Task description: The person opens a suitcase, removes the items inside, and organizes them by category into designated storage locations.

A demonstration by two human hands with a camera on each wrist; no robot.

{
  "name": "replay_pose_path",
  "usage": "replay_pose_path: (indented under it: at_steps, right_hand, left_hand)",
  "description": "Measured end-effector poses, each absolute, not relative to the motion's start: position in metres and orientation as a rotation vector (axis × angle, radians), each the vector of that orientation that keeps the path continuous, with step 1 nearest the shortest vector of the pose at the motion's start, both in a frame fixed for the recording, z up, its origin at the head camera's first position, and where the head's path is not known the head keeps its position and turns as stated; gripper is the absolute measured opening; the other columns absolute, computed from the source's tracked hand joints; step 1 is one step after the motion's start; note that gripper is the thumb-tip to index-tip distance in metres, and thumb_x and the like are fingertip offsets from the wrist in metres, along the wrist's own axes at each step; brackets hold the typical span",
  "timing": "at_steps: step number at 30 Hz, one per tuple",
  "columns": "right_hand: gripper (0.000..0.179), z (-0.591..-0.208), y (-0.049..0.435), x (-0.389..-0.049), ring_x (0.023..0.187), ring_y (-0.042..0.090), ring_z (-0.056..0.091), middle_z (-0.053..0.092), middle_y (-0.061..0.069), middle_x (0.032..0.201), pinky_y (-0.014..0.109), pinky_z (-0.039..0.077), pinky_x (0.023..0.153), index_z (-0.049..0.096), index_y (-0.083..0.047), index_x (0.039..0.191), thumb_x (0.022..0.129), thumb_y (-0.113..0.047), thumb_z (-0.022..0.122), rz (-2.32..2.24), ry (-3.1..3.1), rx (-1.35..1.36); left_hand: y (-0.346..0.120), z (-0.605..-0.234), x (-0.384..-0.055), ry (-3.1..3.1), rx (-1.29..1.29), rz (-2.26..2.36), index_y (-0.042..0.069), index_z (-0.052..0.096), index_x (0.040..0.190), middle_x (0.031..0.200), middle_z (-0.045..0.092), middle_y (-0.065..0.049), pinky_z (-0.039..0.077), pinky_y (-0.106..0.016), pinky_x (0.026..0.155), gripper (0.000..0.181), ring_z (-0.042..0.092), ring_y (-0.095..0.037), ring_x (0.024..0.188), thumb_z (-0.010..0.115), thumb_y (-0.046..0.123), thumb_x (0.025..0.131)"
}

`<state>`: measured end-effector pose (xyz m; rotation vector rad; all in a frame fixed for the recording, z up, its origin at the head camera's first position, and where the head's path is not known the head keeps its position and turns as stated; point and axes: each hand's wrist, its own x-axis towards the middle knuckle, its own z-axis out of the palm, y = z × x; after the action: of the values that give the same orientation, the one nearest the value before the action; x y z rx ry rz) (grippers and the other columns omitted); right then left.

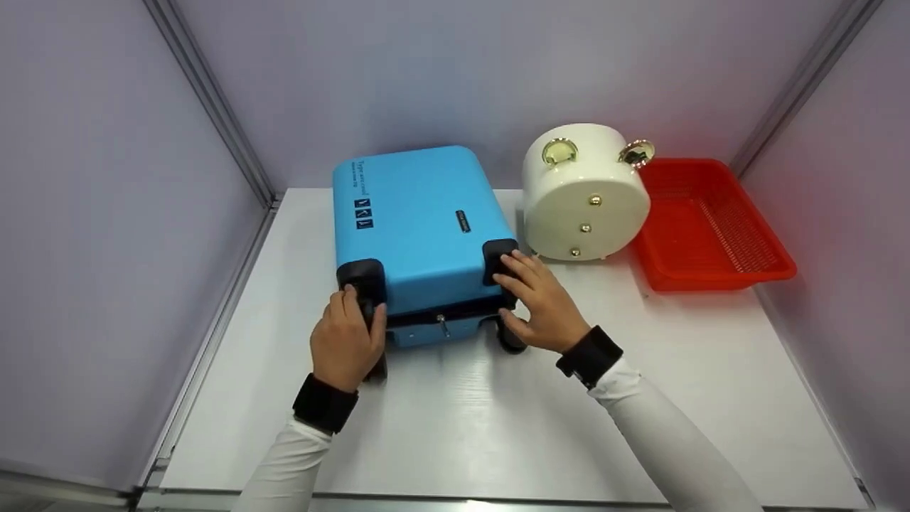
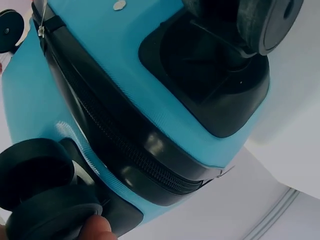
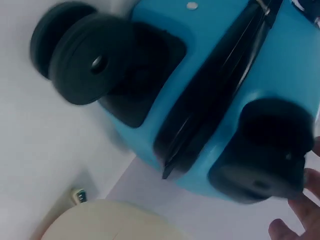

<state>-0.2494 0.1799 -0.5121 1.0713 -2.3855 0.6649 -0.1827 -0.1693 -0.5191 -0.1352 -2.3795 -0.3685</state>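
Observation:
A blue hard-shell suitcase [image 1: 419, 213] lies flat, its wheeled end toward me. At its near left corner my left hand [image 1: 345, 345] holds a black caster wheel [image 2: 55, 215] between thumb and fingers; one fingertip shows against the wheel in the left wrist view. My right hand [image 1: 544, 302] is at the near right corner, fingers spread and fairly straight beside the upper right wheel [image 3: 265, 150]. Between the hands, a dark zipper band [image 2: 115, 135] with a metal zipper pull [image 1: 443, 325] runs across that end. The suitcase's far end is out of my hands' reach.
To the right of the suitcase stands a round cream case [image 1: 586, 213] with gold ear-like rings and studs. Beside it sits a red plastic basket [image 1: 718, 281]. Pale panels enclose the white table [image 1: 455, 441] at the back and sides.

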Motion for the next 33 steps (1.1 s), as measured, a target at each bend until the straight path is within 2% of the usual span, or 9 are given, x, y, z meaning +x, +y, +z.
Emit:
replay_pose_path:
  at_steps: [4, 7, 9, 12, 15, 19, 24, 29, 33]
  right_hand:
    - [0.052, -0.511, 0.173, -0.245, 0.150, 0.052, 0.049, 0.054, 0.029, 0.157, 0.066, 0.040, 0.122, 0.067, 0.001, 0.140, 0.096, -0.023, 0.083, 0.710, -2.400, 0.934]
    - [0.056, -0.512, 0.171, -0.246, 0.151, 0.052, 0.047, 0.050, 0.030, 0.161, 0.063, 0.041, 0.123, 0.064, -0.001, 0.143, 0.098, -0.028, 0.082, 0.743, -2.479, 0.843]
    - [0.060, -0.513, 0.171, -0.247, 0.150, 0.052, 0.048, 0.049, 0.030, 0.162, 0.063, 0.043, 0.122, 0.063, 0.000, 0.145, 0.097, -0.030, 0.083, 0.749, -2.517, 0.807]
    - [0.066, -0.515, 0.169, -0.249, 0.148, 0.052, 0.050, 0.047, 0.031, 0.163, 0.063, 0.047, 0.118, 0.060, 0.001, 0.148, 0.096, -0.031, 0.085, 0.763, -2.536, 0.758]
    - [0.071, -0.516, 0.164, -0.250, 0.146, 0.052, 0.052, 0.045, 0.033, 0.164, 0.062, 0.054, 0.110, 0.055, 0.001, 0.154, 0.097, -0.031, 0.084, 0.776, -2.548, 0.716]
    - [0.075, -0.517, 0.155, -0.252, 0.143, 0.052, 0.056, 0.043, 0.034, 0.165, 0.061, 0.059, 0.101, 0.048, 0.001, 0.161, 0.100, -0.029, 0.080, 0.762, -2.567, 0.665]
    - [0.070, -0.519, 0.148, -0.255, 0.140, 0.051, 0.059, 0.046, 0.034, 0.163, 0.060, 0.058, 0.103, 0.049, 0.004, 0.159, 0.101, -0.024, 0.077, 0.727, -2.542, 0.626]
    - [0.066, -0.521, 0.147, -0.255, 0.138, 0.050, 0.061, 0.046, 0.033, 0.164, 0.058, 0.058, 0.103, 0.049, 0.004, 0.160, 0.102, -0.017, 0.074, 0.743, -2.526, 0.637]
    - [0.064, -0.522, 0.146, -0.254, 0.139, 0.050, 0.061, 0.044, 0.032, 0.166, 0.058, 0.058, 0.104, 0.047, 0.003, 0.161, 0.103, -0.013, 0.071, 0.751, -2.533, 0.642]
  left_hand:
    - [-0.164, -0.521, -0.179, -2.317, -0.135, -0.299, -0.011, 0.067, 0.131, 0.121, 0.067, -0.031, 0.059, -0.058, 0.087, 0.056, 0.067, -0.046, 0.104, 0.076, 0.034, 0.099]
    - [-0.150, -0.524, -0.173, -2.216, -0.235, -0.274, -0.007, 0.071, 0.122, 0.119, 0.068, -0.027, 0.056, -0.057, 0.088, 0.045, 0.064, -0.044, 0.104, 0.082, 0.027, 0.094]
    - [-0.136, -0.526, -0.170, -2.173, -0.339, -0.295, -0.003, 0.074, 0.110, 0.106, 0.071, -0.022, 0.058, -0.051, 0.082, 0.033, 0.067, -0.039, 0.094, 0.085, 0.022, 0.092]
    - [-0.111, -0.536, -0.169, -2.208, -0.451, -0.325, 0.003, 0.074, 0.091, 0.082, 0.069, -0.012, 0.057, -0.038, 0.063, 0.023, 0.066, -0.026, 0.071, 0.087, 0.022, 0.091]
    - [-0.090, -0.551, -0.171, -2.325, -0.448, -0.252, 0.009, 0.069, 0.076, 0.065, 0.061, -0.004, 0.048, -0.031, 0.046, 0.034, 0.058, -0.017, 0.053, 0.088, 0.031, 0.092]
    - [-0.073, -0.568, -0.180, -2.442, -0.360, -0.096, 0.015, 0.057, 0.059, 0.052, 0.052, 0.001, 0.040, -0.028, 0.037, 0.055, 0.051, -0.011, 0.040, 0.086, 0.048, 0.092]
    - [-0.066, -0.575, -0.192, -2.473, -0.296, -0.051, 0.017, 0.051, 0.054, 0.047, 0.049, 0.001, 0.040, -0.029, 0.035, 0.061, 0.050, -0.012, 0.036, 0.087, 0.050, 0.091]
    - [-0.068, -0.574, -0.196, -2.485, -0.284, -0.108, 0.014, 0.060, 0.059, 0.051, 0.057, -0.003, 0.044, -0.034, 0.035, 0.045, 0.055, -0.015, 0.038, 0.089, 0.032, 0.088]
    - [-0.072, -0.573, -0.193, -2.504, -0.284, -0.144, 0.016, 0.050, 0.057, 0.049, 0.046, 0.001, 0.036, -0.032, 0.035, 0.045, 0.045, -0.011, 0.038, 0.083, 0.021, 0.088]
